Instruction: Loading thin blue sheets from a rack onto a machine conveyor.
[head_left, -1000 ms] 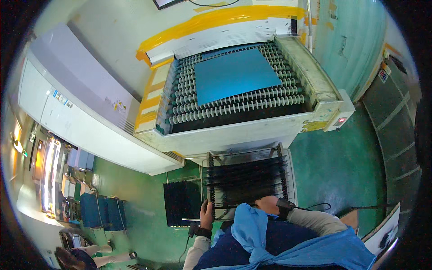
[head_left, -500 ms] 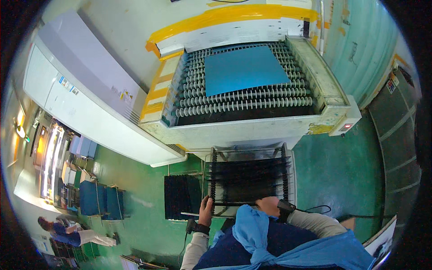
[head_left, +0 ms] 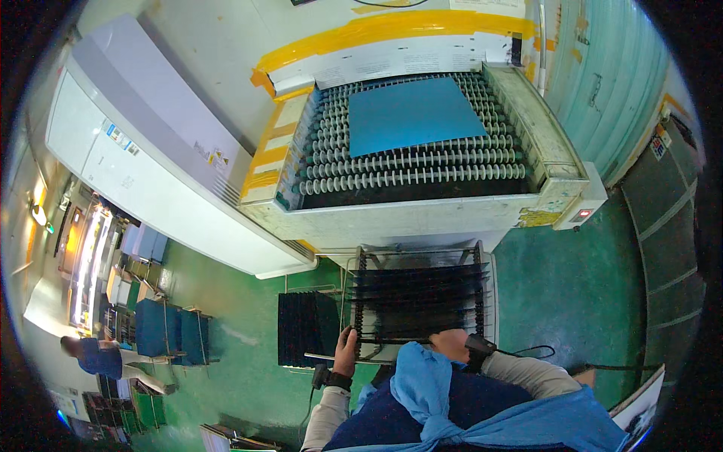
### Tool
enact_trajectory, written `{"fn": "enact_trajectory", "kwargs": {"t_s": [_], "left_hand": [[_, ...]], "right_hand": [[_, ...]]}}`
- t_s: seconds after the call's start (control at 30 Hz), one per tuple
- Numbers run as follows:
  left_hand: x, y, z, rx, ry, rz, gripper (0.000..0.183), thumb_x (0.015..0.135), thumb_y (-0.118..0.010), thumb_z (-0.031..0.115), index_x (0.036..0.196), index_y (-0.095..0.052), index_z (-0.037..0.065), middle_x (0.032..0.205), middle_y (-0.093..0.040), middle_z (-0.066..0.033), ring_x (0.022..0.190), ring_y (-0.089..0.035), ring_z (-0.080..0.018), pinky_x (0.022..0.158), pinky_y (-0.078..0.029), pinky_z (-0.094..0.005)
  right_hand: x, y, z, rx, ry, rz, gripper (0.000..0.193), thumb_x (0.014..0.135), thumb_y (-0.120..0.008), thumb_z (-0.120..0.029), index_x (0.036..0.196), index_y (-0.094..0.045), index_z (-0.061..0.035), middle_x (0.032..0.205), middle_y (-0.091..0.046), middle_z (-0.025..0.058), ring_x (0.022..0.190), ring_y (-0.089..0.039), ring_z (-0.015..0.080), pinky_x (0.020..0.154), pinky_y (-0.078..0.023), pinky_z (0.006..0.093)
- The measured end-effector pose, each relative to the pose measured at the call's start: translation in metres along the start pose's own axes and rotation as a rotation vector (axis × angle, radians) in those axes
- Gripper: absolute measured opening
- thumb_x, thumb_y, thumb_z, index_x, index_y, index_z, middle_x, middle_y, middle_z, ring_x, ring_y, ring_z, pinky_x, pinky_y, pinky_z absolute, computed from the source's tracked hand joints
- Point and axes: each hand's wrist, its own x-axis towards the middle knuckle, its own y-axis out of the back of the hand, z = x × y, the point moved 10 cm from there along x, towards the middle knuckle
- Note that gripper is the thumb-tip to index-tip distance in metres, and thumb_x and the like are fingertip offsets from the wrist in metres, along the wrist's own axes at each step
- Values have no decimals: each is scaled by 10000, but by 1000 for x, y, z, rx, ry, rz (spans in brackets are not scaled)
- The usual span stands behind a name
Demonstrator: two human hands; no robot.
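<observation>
A wheeled-looking metal rack (head_left: 422, 340) stands right in front of me, holding several thin dark panels (head_left: 418, 290) stacked in its slots. My left hand (head_left: 345, 352) is closed around the near left corner of its frame. At the near edge, right of centre, my right hand (head_left: 450, 345) is curled on the front bar, fingers partly hidden. Beyond the rack, a flat blue sheet (head_left: 416, 117) lies on the conveyor rollers (head_left: 410, 179) of a machine, touched by neither hand.
Left of the rack stands another rack of dark panels (head_left: 307, 329). A long white machine housing (head_left: 173, 181) runs along the left. Dark framed panels (head_left: 663, 226) lean at the right. Far left, a person (head_left: 102, 358) is near blue panels (head_left: 158, 329). A cable (head_left: 538, 349) trails from my right wrist.
The view has shifted slightly. The blue sheet seems a little farther from the conveyor's near edge. The person at far left is now more upright. My hands keep their places on the rack.
</observation>
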Motion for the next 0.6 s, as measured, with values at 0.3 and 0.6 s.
{"fn": "enact_trajectory", "kwargs": {"t_s": [0.3, 0.6], "left_hand": [[0, 16, 7, 208, -115, 42, 598, 980, -514, 445, 1393, -430, 21, 1249, -550, -81, 1113, -517, -176, 924, -420, -294], [10, 123, -83, 721, -156, 305, 619, 860, -666, 428, 1267, -548, -24, 1214, -599, -223, 1185, -539, -362, 987, -437, -400]], "right_hand": [[-1, 0, -3, 49, 35, -68, 250, 898, -533, -274, 925, -609, -38, 764, -626, 195, 744, -637, 393, 631, -490, 485], [-30, 112, -86, -162, 112, 120, 238, 856, -546, -289, 836, -635, -68, 763, -645, 171, 737, -638, 386, 640, -501, 483]]}}
